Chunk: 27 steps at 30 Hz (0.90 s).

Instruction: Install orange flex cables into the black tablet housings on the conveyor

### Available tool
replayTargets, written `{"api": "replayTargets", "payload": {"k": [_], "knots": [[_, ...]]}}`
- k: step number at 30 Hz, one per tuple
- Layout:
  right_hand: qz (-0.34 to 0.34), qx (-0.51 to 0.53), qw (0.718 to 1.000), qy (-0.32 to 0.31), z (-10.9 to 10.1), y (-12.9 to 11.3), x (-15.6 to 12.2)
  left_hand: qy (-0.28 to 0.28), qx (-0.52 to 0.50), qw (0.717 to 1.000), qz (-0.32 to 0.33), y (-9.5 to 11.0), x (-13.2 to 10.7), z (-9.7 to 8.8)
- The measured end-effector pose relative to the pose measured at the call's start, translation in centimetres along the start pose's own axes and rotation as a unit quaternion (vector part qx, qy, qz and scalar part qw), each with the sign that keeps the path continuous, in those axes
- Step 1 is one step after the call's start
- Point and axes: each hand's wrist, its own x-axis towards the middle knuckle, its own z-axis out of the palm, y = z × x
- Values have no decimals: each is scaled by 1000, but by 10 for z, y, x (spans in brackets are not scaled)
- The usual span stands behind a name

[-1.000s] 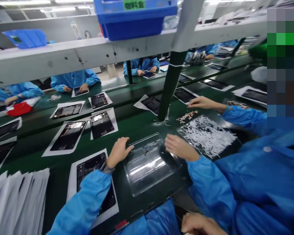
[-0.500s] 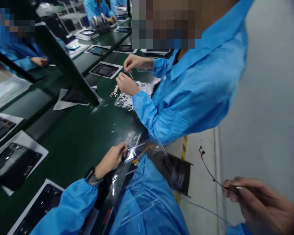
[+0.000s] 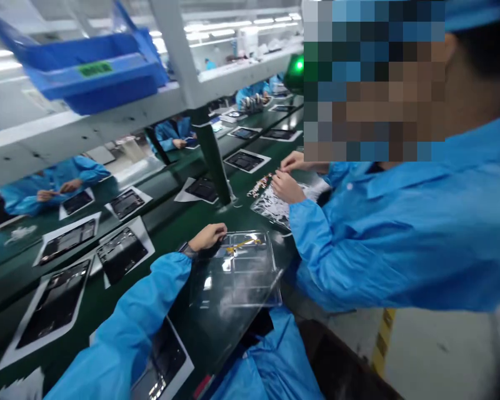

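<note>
Left hand [image 3: 208, 236] back on clear tray [image 3: 250, 278], fingers curled

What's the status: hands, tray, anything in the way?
Left hand on clear tray edge. Right hand out of view. Yellow flex part in tray. Co-worker's sleeve close alongside.

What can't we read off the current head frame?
- Right hand: not in the head view at all, out of frame.
- Left hand: rests on the clear plastic tray; fingertips curl under, grip unclear.
- Yellow part in the tray: too small and glare-covered to identify.
- Green label on the blue bin: blurred, unreadable.
</note>
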Motion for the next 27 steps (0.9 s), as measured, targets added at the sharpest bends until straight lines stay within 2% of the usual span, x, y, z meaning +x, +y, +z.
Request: {"api": "replayTargets", "payload": {"k": [3, 6, 9, 15, 20, 23, 25, 27], "knots": [[-67, -1, 992, -103, 28, -14, 37, 50, 37, 998, -31, -20, 34, -15], [-123, -12, 981, -152, 30, -12, 45, 111, 64, 991, -48, -25, 66, -17], [-164, -32, 972, -166, 28, -5, 47, 144, 73, 986, -50, -28, 79, -12], [-207, -99, 960, -163, 30, 4, 54, 69, 57, 996, -15, -36, 67, 9], [-228, -163, 946, -163, 35, 7, 60, 36, 15, 999, -35, -41, 69, 17], [-237, -200, 939, -150, 41, -1, 62, 17, -32, 998, -57, -43, 73, 19], [-240, -223, 936, -130, 45, -13, 52, 4, -71, 995, -67, -44, 75, 19], [-247, -254, 930, -94, 49, -24, 20, -7, -120, 990, -71, -43, 77, 17]]}}
